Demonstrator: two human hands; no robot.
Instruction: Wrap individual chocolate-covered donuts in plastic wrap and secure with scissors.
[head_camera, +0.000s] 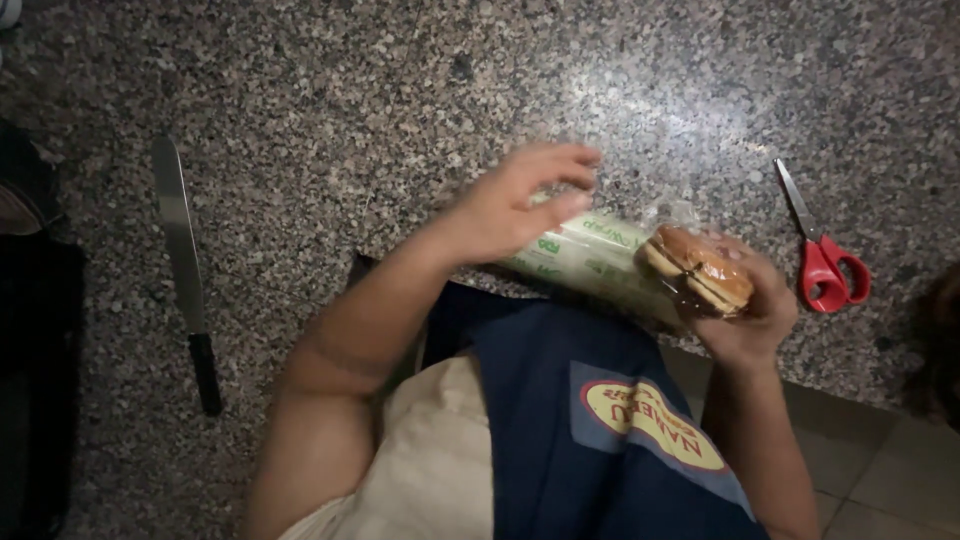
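My right hand (745, 315) holds a stack of browned bread slices (700, 268) with a dark filling, still partly inside a clear plastic wrapper. My left hand (515, 205) hovers with its fingers spread over a long plastic bread bag (590, 258) with green print, which lies on the granite counter (400, 90) near its front edge. The left fingertips are close to the bag's top; I cannot tell whether they touch it.
A long knife (183, 260) with a black handle lies on the counter at the left. Red-handled scissors (822, 255) lie at the right. A dark object sits at the far left edge. Tiled floor shows at the lower right, beyond my blue apron.
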